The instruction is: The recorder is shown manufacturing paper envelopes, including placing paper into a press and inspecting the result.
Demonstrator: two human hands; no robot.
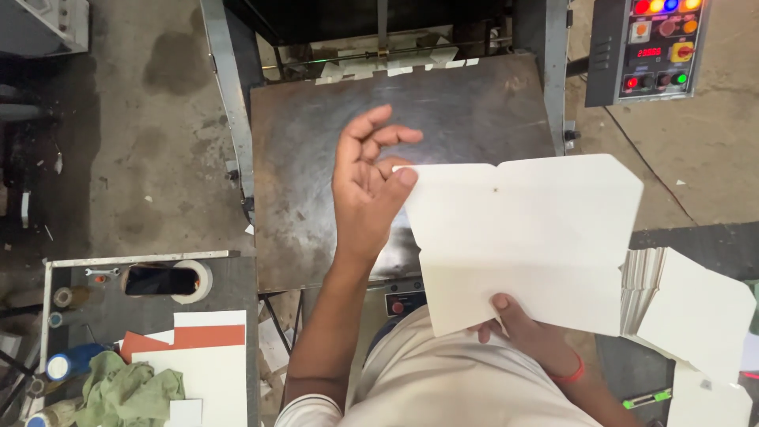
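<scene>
A flat white die-cut cardboard blank (pixel 522 237) is held over the right part of a dark metal machine table (pixel 316 158). My left hand (pixel 368 186) pinches the blank's upper left corner between thumb and forefinger, the other fingers curled up. My right hand (pixel 526 328) grips the blank's lower edge from underneath, thumb on top; a red band circles that wrist.
A stack of white blanks (pixel 680 304) lies at the right. More cut blanks (pixel 395 67) sit at the machine's back. A control panel with coloured buttons (pixel 656 47) stands top right. Left bench holds a tape roll with a phone (pixel 162 281), green rag (pixel 126 391), red and white sheets (pixel 198 348).
</scene>
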